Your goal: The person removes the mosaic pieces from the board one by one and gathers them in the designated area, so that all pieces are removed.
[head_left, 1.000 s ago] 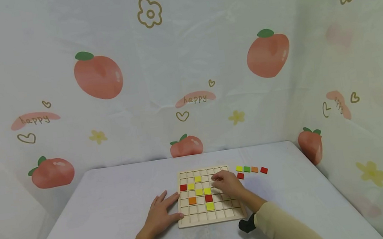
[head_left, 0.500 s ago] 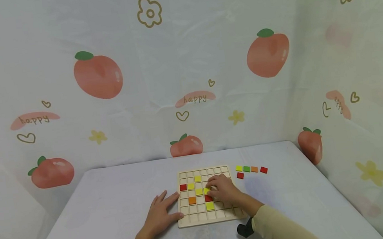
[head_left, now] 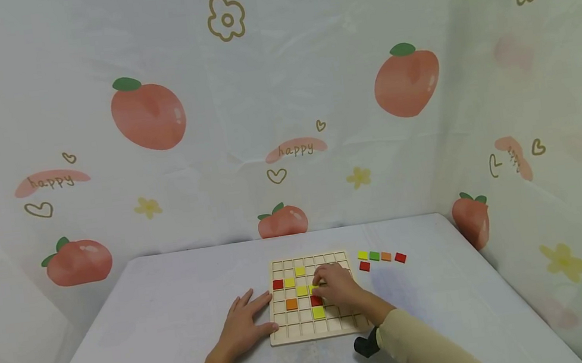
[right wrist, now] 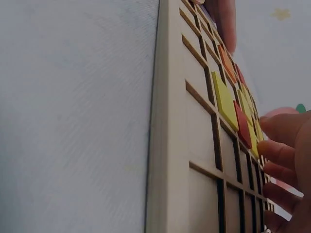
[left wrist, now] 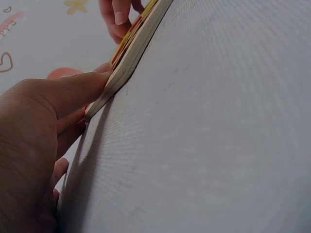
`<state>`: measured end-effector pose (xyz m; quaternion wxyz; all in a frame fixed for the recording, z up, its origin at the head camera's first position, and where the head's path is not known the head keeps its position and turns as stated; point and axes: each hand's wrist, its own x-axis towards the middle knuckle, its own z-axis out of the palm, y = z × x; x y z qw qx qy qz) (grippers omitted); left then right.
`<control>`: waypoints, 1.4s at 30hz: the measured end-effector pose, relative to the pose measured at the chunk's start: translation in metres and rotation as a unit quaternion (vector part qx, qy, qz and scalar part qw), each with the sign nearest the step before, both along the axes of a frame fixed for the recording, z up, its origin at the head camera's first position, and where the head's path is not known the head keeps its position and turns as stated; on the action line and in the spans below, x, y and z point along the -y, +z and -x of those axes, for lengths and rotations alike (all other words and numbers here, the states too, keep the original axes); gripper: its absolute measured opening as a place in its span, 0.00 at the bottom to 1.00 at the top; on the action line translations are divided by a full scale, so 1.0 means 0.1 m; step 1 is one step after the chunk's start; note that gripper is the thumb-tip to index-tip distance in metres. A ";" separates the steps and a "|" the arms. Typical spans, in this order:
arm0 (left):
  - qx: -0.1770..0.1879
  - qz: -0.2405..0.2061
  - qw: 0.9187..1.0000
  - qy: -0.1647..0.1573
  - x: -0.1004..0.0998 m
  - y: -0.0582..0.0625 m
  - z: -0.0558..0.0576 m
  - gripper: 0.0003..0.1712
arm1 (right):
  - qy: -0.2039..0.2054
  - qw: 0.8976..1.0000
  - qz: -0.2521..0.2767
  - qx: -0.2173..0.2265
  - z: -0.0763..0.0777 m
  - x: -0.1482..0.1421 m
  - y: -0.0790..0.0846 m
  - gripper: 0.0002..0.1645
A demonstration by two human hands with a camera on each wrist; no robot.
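Note:
A wooden grid board [head_left: 287,333] lies on the table, with several yellow, red and orange square tiles in its cells. My right hand [head_left: 338,287] is over the board's middle, thumb and index finger around a yellow tile [head_left: 312,289], which they partly hide. In the right wrist view those fingertips meet the yellow tile [right wrist: 253,141] at its far edge. Just nearer are a red tile [head_left: 316,301] and another yellow one. My left hand [head_left: 244,323] rests with spread fingers at the board's left edge, its thumb touching the rim [left wrist: 127,73].
Right of the board lie loose tiles: yellow [head_left: 362,255], green [head_left: 374,256], orange [head_left: 386,257] and two red, one red tile [head_left: 400,257] farthest right. A white-covered table [head_left: 185,295] reaches to a patterned cloth backdrop [head_left: 205,185].
My right hand has come left and slightly down across the grid, and its fingertips have closed around the yellow tile. My left hand stays at the board's edge.

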<state>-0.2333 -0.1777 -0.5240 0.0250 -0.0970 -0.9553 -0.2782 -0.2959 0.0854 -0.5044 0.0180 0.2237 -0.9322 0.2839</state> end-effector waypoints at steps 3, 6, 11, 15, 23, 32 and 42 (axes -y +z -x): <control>0.006 -0.005 1.000 0.002 0.00 0.00 0.00 0.45 | -0.014 1.000 0.003 -0.008 0.00 0.03 0.00 0.06; 0.006 -0.010 1.000 0.000 -0.01 0.00 0.00 0.45 | -0.038 0.999 0.011 -0.005 -0.01 0.05 -0.01 0.06; 0.001 -0.007 1.000 0.000 0.00 0.00 0.00 0.44 | -0.067 0.997 0.038 -0.001 0.00 0.08 -0.02 0.04; -0.001 -0.005 1.000 0.000 0.00 0.01 0.00 0.44 | -0.068 0.996 0.057 0.017 -0.02 0.08 -0.03 0.02; 0.007 -0.009 1.000 -0.003 0.00 0.02 0.00 0.45 | -0.057 0.993 0.095 0.028 -0.05 0.06 -0.04 0.08; 0.006 -0.006 1.000 0.001 0.00 0.00 0.00 0.45 | -0.041 0.993 0.098 0.056 -0.08 0.05 -0.06 0.07; -0.003 -0.002 1.000 -0.003 0.01 -0.01 0.01 0.45 | -0.052 0.988 0.133 0.057 -0.09 -0.02 -0.02 0.08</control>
